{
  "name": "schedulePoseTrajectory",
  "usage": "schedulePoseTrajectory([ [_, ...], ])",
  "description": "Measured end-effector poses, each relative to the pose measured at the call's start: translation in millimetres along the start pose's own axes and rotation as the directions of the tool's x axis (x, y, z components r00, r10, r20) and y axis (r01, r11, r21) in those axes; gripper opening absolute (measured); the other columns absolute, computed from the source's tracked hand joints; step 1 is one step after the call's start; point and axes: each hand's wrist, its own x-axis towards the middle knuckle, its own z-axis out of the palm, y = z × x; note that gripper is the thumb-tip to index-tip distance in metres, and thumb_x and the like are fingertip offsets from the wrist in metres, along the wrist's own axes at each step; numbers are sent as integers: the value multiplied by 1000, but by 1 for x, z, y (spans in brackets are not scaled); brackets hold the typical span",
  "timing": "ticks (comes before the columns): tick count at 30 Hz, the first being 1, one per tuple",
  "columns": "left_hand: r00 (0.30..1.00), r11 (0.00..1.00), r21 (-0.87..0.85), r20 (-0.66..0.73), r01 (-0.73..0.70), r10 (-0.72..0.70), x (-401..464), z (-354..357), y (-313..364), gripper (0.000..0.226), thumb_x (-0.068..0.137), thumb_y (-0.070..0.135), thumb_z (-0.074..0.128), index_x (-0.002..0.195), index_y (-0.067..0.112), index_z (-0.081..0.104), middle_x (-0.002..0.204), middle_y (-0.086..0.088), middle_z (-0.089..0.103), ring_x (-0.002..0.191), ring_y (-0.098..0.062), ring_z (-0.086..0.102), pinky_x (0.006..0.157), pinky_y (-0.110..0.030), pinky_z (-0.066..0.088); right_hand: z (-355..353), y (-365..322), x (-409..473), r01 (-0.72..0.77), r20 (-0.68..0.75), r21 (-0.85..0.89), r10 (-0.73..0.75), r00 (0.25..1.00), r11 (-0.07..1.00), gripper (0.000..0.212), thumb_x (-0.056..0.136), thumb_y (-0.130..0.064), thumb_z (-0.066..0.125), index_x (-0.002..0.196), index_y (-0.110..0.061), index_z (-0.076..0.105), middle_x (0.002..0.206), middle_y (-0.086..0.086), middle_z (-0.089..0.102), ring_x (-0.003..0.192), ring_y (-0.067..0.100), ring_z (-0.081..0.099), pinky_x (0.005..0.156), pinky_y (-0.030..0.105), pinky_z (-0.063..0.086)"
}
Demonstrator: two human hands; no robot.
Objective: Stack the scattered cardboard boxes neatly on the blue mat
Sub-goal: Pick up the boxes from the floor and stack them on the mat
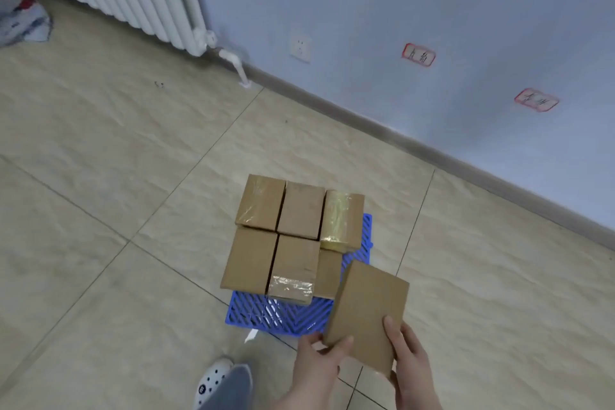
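Held box (366, 313) sits tilted in the air at the near right of the blue mat (266, 313), left hand (316, 366) and right hand (407, 359) fingers clamped on its near end. Stack (286, 236) has a low gap at near right; level the box, square its edges, lower there.

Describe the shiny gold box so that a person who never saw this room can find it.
Find the blue mat on the tiled floor near the wall. Cardboard boxes stand on it in rows. The gold box is at the right end of the far row; shiny yellowish tape wraps it, unlike its plainer brown neighbours.
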Motion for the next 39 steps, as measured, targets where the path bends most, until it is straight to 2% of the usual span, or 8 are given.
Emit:
schedulePoseTrajectory([
  [3, 1000, 999, -39, -19, 5, -6, 36, -2, -12, 90, 29, 37, 93, 103, 12, 49, 84, -13, 65, 64, -22, 58, 61, -28, 53, 9, 19, 36, 24, 16, -29, -24, 1000, 999, 49, 74, -26, 78, 118, -11, 65, 106, 9, 73, 83, 13, 70, 74, 34, 54],
  [8, 1000, 981, -193, 4, 18, -18, 99, -14, -32, 82, 70, 27, 84, 133, -4, 44, 89, -17, 62, 69, -26, 59, 53, -26, 50, 8, 39, 102, 82, 37, -102, -79, 996, 991, 43, 76, -34, 77, 113, -13, 68, 94, 6, 77, 87, 22, 71, 84, 43, 55],
  [13, 972, 938, -304, -209, -169, 107, 167, -32, -45, 169, 2, 72, 81, 150, 18, 21, 141, -14, 48, 115, -34, 59, 101, -50, 46, 14, 46, 151, 102, 94, -150, -88, 992, 983, 32, 88, -29, 66, 116, -13, 63, 105, 8, 71, 89, 20, 67, 68, 35, 51],
  [19, 931, 941, -205, -307, -268, 198, 174, -38, -13, 87, 75, 31, 78, 145, 5, 33, 132, -15, 54, 119, -34, 55, 107, -43, 40, 32, 68, 167, 122, 151, -172, -96, 984, 978, 34, 89, -31, 65, 118, -15, 62, 105, 8, 71, 88, 18, 67, 73, 37, 54],
  [25, 969, 915, -344, -194, -212, 152, 180, -36, -10, 113, 27, 57, 86, 124, 11, 48, 119, -8, 63, 114, -30, 58, 106, -45, 42, 35, 65, 175, 123, 204, -191, -83, 975, 974, 41, 91, -39, 60, 128, -24, 55, 114, 0, 68, 99, 16, 66, 73, 31, 51],
  [29, 974, 935, -307, -192, -177, 121, 179, -34, -8, 88, 65, 40, 85, 134, 9, 41, 131, -10, 56, 122, -30, 52, 109, -47, 39, 37, 70, 188, 130, 239, -273, -64, 969, 953, 49, 89, -43, 62, 132, -25, 50, 118, -1, 66, 105, 19, 65, 94, 41, 51],
  [36, 982, 944, -287, -144, -160, 123, 182, -31, -1, 74, 80, 24, 76, 139, 2, 37, 138, -14, 51, 123, -31, 53, 107, -40, 40, 45, 72, 203, 160, 195, -305, -103, 975, 939, 60, 85, -52, 63, 135, -23, 46, 122, -1, 64, 110, 21, 62, 102, 46, 47],
  [39, 985, 955, -260, -132, -144, 113, 176, -31, 1, 70, 82, 25, 75, 138, 2, 40, 133, -14, 55, 113, -28, 57, 91, -34, 44, 46, 72, 203, 173, 194, -328, -113, 975, 929, 60, 86, -52, 62, 135, -22, 46, 122, 0, 63, 109, 21, 62, 101, 47, 48],
])
